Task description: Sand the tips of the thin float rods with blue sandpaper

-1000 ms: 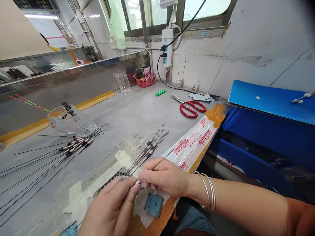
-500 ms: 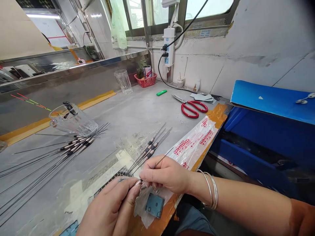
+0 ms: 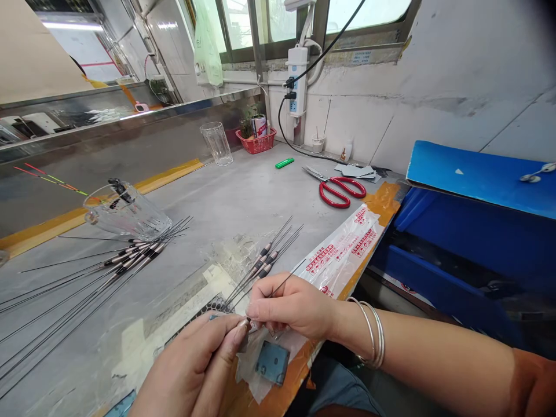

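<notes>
Red printed characters, too small for me to read, run along the whitish plastic strip at the edge of the tabletop. My right hand pinches a thin dark rod, which slants up and rightward above its knuckles. My left hand meets it, thumb and forefinger pressed together, their contents hidden, near a blue block.

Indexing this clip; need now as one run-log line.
left hand: pinching, object unclear | right hand: holding thin dark rod | blue block: near hands | scissors: on table
</notes>
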Motion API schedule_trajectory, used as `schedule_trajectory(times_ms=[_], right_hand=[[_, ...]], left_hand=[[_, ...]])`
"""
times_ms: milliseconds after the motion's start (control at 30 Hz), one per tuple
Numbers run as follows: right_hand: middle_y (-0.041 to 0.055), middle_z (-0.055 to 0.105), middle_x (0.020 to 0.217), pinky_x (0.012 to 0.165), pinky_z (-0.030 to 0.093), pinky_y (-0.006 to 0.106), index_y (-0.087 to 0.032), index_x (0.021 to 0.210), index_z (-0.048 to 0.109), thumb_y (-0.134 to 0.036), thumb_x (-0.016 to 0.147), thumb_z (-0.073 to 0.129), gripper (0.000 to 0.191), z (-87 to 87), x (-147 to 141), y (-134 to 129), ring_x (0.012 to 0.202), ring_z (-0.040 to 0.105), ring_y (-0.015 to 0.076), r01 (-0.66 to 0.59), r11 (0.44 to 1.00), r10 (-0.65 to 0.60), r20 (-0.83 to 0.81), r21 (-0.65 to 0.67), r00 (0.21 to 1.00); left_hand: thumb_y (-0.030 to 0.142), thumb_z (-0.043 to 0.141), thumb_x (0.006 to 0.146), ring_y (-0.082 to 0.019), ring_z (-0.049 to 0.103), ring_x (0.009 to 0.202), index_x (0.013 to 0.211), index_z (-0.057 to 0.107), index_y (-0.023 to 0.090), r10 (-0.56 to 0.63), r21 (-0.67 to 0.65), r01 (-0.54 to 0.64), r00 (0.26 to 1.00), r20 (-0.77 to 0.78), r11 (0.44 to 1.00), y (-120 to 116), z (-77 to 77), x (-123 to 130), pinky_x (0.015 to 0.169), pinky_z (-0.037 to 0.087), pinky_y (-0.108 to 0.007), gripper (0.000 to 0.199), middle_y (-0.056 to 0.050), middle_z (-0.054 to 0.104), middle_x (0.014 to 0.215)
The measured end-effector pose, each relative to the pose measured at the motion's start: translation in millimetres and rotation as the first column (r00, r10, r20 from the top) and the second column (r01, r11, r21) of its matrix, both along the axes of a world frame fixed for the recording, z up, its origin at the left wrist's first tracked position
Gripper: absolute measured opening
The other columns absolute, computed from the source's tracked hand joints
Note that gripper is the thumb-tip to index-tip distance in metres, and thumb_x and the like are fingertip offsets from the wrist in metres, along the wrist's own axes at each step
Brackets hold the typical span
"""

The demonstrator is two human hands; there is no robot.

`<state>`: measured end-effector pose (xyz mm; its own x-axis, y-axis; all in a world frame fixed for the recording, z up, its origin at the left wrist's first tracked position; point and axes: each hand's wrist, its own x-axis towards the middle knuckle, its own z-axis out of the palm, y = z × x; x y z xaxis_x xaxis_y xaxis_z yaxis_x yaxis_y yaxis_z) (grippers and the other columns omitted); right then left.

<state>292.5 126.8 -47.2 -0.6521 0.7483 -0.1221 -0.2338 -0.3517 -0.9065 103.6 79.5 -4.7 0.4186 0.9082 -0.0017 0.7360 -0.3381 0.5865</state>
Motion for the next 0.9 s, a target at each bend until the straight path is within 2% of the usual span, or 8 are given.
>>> schedule_trajectory(times_ms=[167,433,700,800,900], right_hand=[[-0.004,0.05,0.056,0.049,0.031,0.019,-0.014,0.062,0.054,-0.036,0.077,0.067,0.029,3.0,-2,-3,0.052,0.041,0.006,0.034,0.999,-0.033,0.042,-0.032,0.999],[-0.0055,0.045,0.048,0.043,0.024,0.019,-0.015,0.06,0.055,-0.032,0.077,0.065,0.026,-2.2,-10,-12,0.044,0.035,0.0053,0.145,0.982,-0.135,0.084,-0.125,0.987],[-0.0079,0.037,0.04,0.039,0.018,0.019,-0.016,0.056,0.051,-0.027,0.074,0.061,0.024,-2.2,-21,-19,0.039,0.028,0.0042,0.244,0.943,-0.245,0.021,-0.226,0.969],[-0.0084,0.036,0.041,0.037,0.014,0.019,-0.016,0.056,0.048,-0.029,0.073,0.062,0.025,-4.1,-24,-17,0.036,0.025,0.0036,0.254,0.922,-0.256,0.031,-0.291,0.966],[-0.0083,0.037,0.041,0.036,0.017,0.018,-0.016,0.059,0.05,-0.037,0.078,0.063,0.031,-3.8,-19,-15,0.035,0.027,0.0036,0.206,0.934,-0.184,0.102,-0.292,0.978]], left_hand=[[0.04,0.049,0.094,-0.011,0.066,0.075,0.097,0.063,0.031,-0.008,0.064,0.008,1.0,-0.013,0.998,2,-1.9,1,0.064,0.054,-0.015,0.017,0.004,0.068,0.083],[0.04,0.051,0.093,-0.008,0.066,0.065,0.089,0.061,0.031,0.033,0.305,-0.024,0.999,-0.024,0.952,-2,-0.7,8,0.057,0.052,-0.012,0.014,0.007,0.067,0.074],[0.037,0.044,0.095,-0.008,0.067,0.067,0.092,0.061,0.029,0.065,0.47,-0.039,0.997,-0.039,0.882,-4,-7.0,10,0.059,0.051,-0.013,0.019,0.004,0.068,0.08],[0.036,0.045,0.095,-0.009,0.068,0.07,0.094,0.061,0.029,0.079,0.485,-0.04,0.995,-0.062,0.874,-5,-9.8,10,0.059,0.051,-0.013,0.017,0.004,0.068,0.082],[0.036,0.047,0.094,-0.009,0.068,0.069,0.097,0.061,0.03,0.092,0.443,-0.046,0.992,-0.083,0.896,-3,-12.3,9,0.057,0.051,-0.014,0.015,0.004,0.067,0.083]])
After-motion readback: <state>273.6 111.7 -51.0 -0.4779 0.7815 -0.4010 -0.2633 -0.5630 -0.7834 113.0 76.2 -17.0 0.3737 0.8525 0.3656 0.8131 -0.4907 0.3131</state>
